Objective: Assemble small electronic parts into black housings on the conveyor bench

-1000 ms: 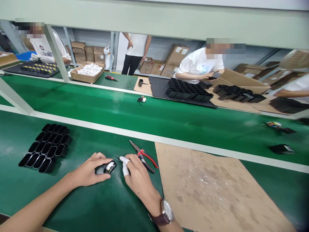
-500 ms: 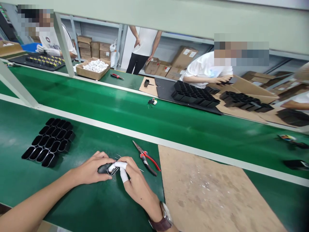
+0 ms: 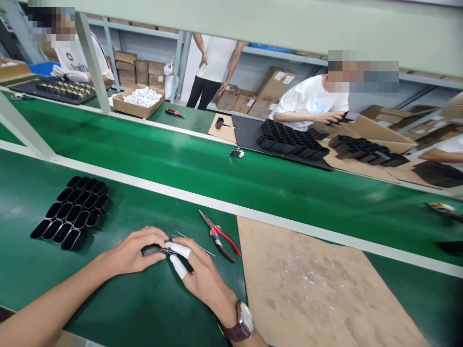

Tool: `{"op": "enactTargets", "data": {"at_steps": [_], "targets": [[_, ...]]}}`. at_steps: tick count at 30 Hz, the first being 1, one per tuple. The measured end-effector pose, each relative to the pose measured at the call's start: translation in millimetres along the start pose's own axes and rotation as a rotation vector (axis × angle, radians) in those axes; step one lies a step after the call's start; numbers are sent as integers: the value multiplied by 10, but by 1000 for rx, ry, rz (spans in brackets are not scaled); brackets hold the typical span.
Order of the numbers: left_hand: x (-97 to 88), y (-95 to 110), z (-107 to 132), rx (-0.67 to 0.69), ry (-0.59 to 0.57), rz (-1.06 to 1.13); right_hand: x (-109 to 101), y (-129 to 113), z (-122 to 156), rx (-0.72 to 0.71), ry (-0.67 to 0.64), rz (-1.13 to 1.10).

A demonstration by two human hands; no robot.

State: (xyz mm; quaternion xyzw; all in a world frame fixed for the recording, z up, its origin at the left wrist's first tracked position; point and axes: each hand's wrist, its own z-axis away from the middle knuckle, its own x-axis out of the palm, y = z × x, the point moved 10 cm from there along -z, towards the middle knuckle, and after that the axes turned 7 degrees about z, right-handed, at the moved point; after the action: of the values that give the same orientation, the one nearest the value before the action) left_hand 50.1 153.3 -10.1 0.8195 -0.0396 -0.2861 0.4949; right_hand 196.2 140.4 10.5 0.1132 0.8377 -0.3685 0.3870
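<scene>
My left hand rests on the green mat with its fingers closed around a small black part. My right hand, with white finger cots on two fingers and a watch at the wrist, presses its fingertips on the same part from the right. Thin metal pins stick out beside the fingers. Red-handled pliers lie just right of my right hand. A cluster of empty black housings stands to the left.
A brown cardboard sheet covers the mat at right. Beyond a white rail runs a green conveyor carrying a small part. Across it, people work at black trays; a box of white pieces sits at the far left.
My right fingers have slid onto the black part, which is now turned and mostly covered. The small part on the conveyor has drifted to the right.
</scene>
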Motion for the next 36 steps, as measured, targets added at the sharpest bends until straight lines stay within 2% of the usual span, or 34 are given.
{"op": "enactTargets", "data": {"at_steps": [5,10,12,15,18,20,22,27,29,32,36], "targets": [[41,126,-31,119,-10,-99,-5,-2,4,-42,-8,82],[119,188,-60,118,-6,-103,15,143,44,62,-32,66],[17,118,-73,56,94,-35,-2,164,55,69,-25,152],[-300,-152,-29,-113,358,166,-63,145,52,28,11,391],[-546,-365,61,-213,546,246,-97,226,55,61,-5,621],[-631,-361,90,-193,605,176,-108,318,69,105,-31,708],[-610,-265,61,-144,585,55,-136,396,82,139,-24,757],[-321,185,-287,72,343,-339,-232,536,94,190,71,816],[-319,190,-527,74,274,-408,-269,582,100,205,106,837],[-581,-49,-960,-25,280,-477,-317,623,114,209,150,863],[-1161,-482,-1427,-194,421,-577,-344,570,126,164,193,881]]}}
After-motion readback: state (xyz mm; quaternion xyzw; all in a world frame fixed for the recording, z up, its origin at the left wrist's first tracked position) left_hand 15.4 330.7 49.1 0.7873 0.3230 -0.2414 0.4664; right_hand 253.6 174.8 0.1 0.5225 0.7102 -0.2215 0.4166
